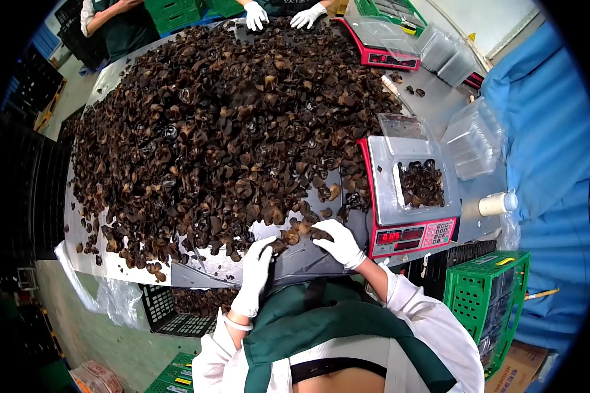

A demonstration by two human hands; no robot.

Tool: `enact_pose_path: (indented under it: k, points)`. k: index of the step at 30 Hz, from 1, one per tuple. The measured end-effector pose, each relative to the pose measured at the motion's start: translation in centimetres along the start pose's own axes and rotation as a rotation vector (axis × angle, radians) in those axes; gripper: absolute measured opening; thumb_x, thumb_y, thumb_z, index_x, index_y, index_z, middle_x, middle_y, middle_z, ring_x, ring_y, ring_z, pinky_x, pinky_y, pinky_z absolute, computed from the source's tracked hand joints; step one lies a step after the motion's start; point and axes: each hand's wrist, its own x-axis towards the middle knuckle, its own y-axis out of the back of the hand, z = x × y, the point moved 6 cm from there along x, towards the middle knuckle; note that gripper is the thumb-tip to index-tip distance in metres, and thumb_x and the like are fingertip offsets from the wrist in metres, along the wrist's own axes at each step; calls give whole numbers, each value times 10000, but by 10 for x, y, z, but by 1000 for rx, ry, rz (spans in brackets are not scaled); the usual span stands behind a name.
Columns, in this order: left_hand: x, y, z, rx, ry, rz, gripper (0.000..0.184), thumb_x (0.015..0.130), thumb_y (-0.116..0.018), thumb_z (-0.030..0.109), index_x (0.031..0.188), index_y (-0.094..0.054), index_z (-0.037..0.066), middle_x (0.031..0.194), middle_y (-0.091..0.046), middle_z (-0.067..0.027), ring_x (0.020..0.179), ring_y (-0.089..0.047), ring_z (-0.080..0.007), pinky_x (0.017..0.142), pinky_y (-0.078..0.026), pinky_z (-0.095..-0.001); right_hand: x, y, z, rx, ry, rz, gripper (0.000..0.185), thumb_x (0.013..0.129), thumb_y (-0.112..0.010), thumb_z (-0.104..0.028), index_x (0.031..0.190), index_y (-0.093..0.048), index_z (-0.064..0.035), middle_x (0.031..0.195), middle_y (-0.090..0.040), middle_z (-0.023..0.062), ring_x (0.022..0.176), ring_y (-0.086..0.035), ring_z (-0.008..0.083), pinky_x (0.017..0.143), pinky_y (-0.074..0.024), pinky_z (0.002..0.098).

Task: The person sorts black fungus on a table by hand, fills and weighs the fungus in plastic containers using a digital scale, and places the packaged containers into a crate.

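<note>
The person's left hand (pixel 255 278) and right hand (pixel 339 242), with a co-worker's two hands (pixel 255 16), are making four gloved hands. At least two digital scales (pixel 410 237), one filled plastic tray (pixel 421 185) and one white cylindrical container (pixel 495 204) are showing; wood ear mushrooms (pixel 203 144) are lying beyond counting.

So the surface (pixel 439 105) in front of me is a big shiny metal one, and most of it is buried under a huge heap of dark, curled mushroom pieces (pixel 223 131) — stray bits (pixel 158 272) along my edge too. Over on my right there's a red-sided scale (pixel 413 215), with a second scale (pixel 390 54) farther back. Next to those — stacked clear plastic boxes (pixel 475 137), a white cylindrical container (pixel 495 204) and a white-handled tool (pixel 391 85).
</note>
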Motion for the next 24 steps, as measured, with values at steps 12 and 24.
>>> enact_pose_path:
  k: [12, 24]
  points:
    - [9, -19, 0, -1154, 506, -137, 419, 944, -509, 253, 1299, -444, 40, 1252, -546, -134, 1114, -558, -385, 863, -522, -427, -4, -44, 20, 1897, -645, -322, 520, 974, -309, -373, 1348, -393, -21, 1356, -438, 234, 1181, -476, 411, 896, -434, 578]
    - [6, -24, 29, -475, 90, -175, 412, 975, -413, 172, 1345, -430, -9, 1378, -452, -107, 1284, -398, -223, 1081, -289, -314, 15, -61, -49, 1667, -563, -209, 297, 951, -448, -88, 1248, -451, -89, 1065, -562, 41, 898, -575, 129, 723, -498, 276]
